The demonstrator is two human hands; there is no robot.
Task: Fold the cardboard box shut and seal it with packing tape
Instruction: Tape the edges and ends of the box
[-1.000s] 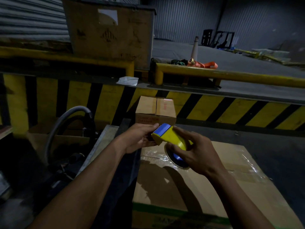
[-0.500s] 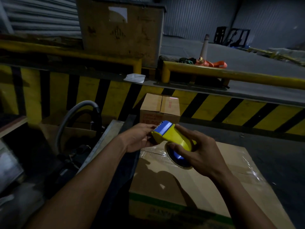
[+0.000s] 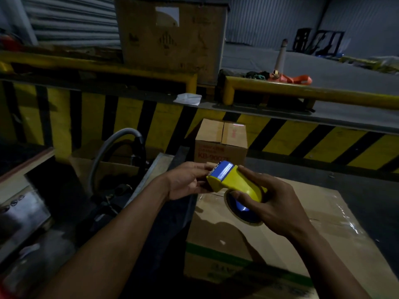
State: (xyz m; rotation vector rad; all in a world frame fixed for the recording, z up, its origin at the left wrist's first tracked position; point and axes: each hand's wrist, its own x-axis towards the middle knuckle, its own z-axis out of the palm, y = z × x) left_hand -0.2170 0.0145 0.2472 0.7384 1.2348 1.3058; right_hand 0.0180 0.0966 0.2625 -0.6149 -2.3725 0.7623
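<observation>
Dim loading dock; taped cardboard box (image 3: 269, 238) before striped barrier (image 3: 133, 126).

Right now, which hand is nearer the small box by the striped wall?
Left. The left hand sits just below the small box, at the dispenser's blue end; the right hand grips it farther back.

Lying open right of the tape dispenser (image 3: 234, 183): the bare cardboard box (image 3: 323, 223) top. Crowding its left: grey hose (image 3: 108, 152). Blocking beyond it: small carton (image 3: 221, 143), striped barrier (image 3: 129, 124).
</observation>
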